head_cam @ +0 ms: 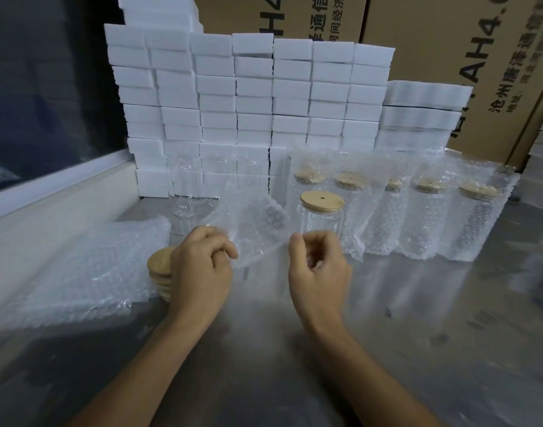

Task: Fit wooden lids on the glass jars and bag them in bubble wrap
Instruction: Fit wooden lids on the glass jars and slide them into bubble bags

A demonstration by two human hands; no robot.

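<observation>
A bubble wrap bag point(255, 229) hangs just above the metal table point(295, 349) between my hands. My left hand point(202, 266) pinches its left edge with thumb and fingers. My right hand point(319, 266), blurred and with its fingers curled, pinches the bag's right corner. Directly behind the bag stands a glass jar point(321, 223) with a wooden lid point(322, 201) fitted on it. A stack of wooden lids point(159, 272) lies behind my left hand, partly hidden by it. Bare glass jars point(187, 192) without lids stand at the back left.
A pile of flat bubble wrap bags point(85, 266) lies at the left. Several bagged, lidded jars point(427, 211) stand in a row at the right. White foam blocks point(248, 97) are stacked behind, with cardboard boxes point(449, 57) beyond them.
</observation>
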